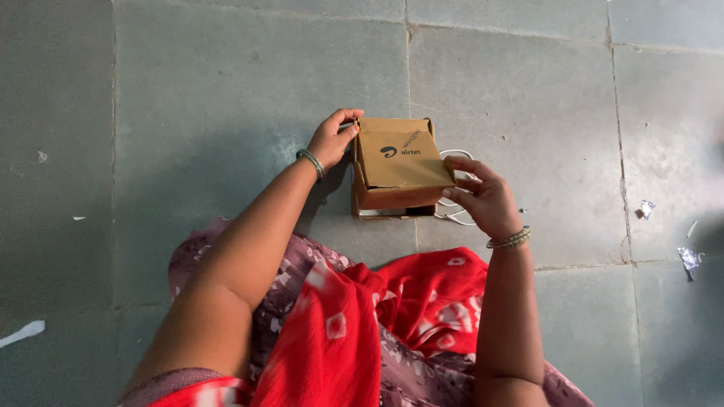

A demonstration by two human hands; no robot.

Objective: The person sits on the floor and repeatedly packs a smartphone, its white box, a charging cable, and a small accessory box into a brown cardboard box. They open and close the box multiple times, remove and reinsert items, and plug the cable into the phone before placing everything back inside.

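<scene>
Cardboard box [400, 162] – both hands at edges – open floor [226, 90] around.

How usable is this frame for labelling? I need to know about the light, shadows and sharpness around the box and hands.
Head view: dim, even light, no glare; the cardboard box, left hand and right hand are sharp. A soft shadow lies on the stone floor left of the box. The white cable behind is partly hidden; the edges look slightly darker.

We see dim, even light over the grey floor [226, 90], darkening toward the left and lower corners. A soft shadow sits left of the cardboard box [398, 162]. Focus stays fairly sharp mid-frame; no glare, slight softness at edges.
</scene>
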